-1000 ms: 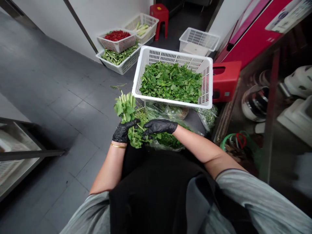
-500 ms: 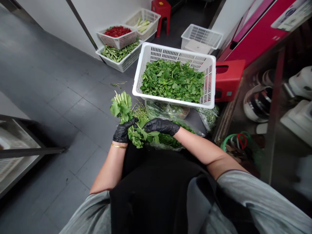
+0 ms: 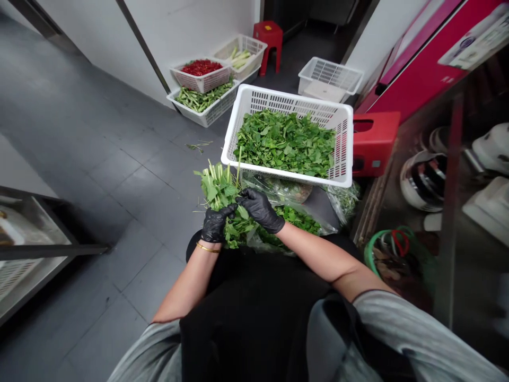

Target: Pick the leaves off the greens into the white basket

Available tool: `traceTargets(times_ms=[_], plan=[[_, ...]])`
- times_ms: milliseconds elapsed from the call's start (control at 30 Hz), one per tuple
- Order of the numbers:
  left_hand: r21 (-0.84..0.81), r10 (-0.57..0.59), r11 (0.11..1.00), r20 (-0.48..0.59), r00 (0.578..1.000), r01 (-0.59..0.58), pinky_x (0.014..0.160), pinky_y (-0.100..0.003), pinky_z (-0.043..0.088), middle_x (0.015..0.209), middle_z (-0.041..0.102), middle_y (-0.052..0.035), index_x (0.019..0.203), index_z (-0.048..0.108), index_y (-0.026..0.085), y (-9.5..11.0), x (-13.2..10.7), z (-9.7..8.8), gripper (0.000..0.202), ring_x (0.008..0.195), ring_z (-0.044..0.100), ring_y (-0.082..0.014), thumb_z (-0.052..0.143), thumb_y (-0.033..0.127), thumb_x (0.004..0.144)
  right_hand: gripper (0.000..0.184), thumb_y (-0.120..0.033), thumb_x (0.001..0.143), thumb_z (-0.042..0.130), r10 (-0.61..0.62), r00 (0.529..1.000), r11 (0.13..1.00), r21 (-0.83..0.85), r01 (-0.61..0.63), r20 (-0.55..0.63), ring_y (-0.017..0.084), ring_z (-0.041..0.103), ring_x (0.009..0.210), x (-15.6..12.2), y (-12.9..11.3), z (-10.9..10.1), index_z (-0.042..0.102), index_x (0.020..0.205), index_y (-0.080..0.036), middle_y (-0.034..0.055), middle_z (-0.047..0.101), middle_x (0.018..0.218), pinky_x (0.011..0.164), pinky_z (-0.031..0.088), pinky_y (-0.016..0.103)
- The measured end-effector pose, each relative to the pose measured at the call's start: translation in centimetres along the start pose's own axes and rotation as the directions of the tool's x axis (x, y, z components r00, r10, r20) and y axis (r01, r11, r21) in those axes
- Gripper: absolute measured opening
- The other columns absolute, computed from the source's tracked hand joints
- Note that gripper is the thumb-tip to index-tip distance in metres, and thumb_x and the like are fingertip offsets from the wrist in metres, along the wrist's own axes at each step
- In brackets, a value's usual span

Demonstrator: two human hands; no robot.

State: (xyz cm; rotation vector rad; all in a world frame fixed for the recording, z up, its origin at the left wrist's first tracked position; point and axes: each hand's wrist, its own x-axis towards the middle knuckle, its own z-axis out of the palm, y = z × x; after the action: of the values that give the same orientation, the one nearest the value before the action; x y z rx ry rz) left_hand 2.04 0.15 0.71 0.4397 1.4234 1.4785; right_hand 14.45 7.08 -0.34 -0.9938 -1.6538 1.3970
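While stems are pointing outward, left hand [image 3: 216, 227]: fingers wrapping tight around herb bunch [image 3: 218, 187], apparently steadying it over the lap.
Right hand [image 3: 260, 208]: fingertips pinching into the bunch's leaves.
Basket [image 3: 342, 154]: sitting just ahead, within reach.

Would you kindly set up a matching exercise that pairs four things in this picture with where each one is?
Things:
1. herb bunch
2. picked leaves
3. red chillies
4. far red stool

Places:
A. in the small basket by the wall
B. in the large white basket
C. gripped by the left hand and right hand
D. on the floor at the back, past the baskets

Pairs: 1-C, 2-B, 3-A, 4-D
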Motion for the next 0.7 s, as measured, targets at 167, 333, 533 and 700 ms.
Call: traceTargets(times_ms=[167, 333, 533, 700], plan=[[-0.061, -0.044, 0.997, 0.063, 0.997, 0.047, 0.077, -0.038, 0.059, 0.076, 0.076, -0.0034, 0.085, 0.077, 0.019, -0.4, 0.6, 0.3, 0.042, 0.077, 0.073, -0.024, 0.096, 0.032, 0.049, 0.011, -0.026, 0.092, 0.058, -0.173, 0.979, 0.892, -0.405, 0.201, 0.105, 0.019, 0.059, 0.089, 0.0, -0.1, -1.2, 0.066, 0.091, -0.019, 0.0068, 0.068, 0.093, 0.083, 0.044, 0.029], [0.039, 0.002, 0.999, 0.079, 0.997, -0.005, 0.075, -0.037, 0.058, 0.068, 0.072, -0.0015, 0.074, 0.073, 0.022, 0.5, 0.7, 0.2, 0.039, 0.074, 0.071, -0.0233, 0.097, 0.028, 0.044, 0.011, -0.021, 0.093, 0.056, -0.179, 0.955, 0.776, -0.563, 0.285, 0.237, 0.018, 0.056, 0.081, 0.0, -0.7, -2.1, 0.066, 0.089, -0.018, 0.0066, 0.067, 0.09, 0.077, 0.043, 0.028], [-0.019, -0.331, 0.94, 0.206, 0.921, 0.342, 0.064, -0.037, 0.059, 0.074, 0.076, -0.0074, 0.083, 0.077, 0.013, 2.0, 0.0, -0.1, 0.046, 0.063, 0.07, -0.0221, 0.096, 0.024, 0.043, 0.023, -0.023, 0.099, 0.049, -0.28, 0.938, 0.656, -0.672, 0.343, 0.205, 0.023, 0.062, 0.094, 4.2, -2.7, -6.6, 0.07, 0.104, -0.016, 0.0132, 0.07, 0.101, 0.088, 0.046, 0.035], [-0.103, -0.307, 0.941, 0.135, 0.942, 0.322, 0.062, -0.034, 0.059, 0.07, 0.075, -0.0056, 0.078, 0.077, 0.013, 1.8, 0.6, 0.4, 0.042, 0.059, 0.069, -0.0197, 0.096, 0.025, 0.043, 0.05, -0.041, 0.097, 0.059, -0.217, 0.972, 0.567, -0.822, 0.052, -0.088, 0.034, 0.057, 0.123, 10.3, -4.4, -14.1, 0.062, 0.131, -0.005, 0.0252, 0.064, 0.128, 0.107, 0.042, 0.049]])
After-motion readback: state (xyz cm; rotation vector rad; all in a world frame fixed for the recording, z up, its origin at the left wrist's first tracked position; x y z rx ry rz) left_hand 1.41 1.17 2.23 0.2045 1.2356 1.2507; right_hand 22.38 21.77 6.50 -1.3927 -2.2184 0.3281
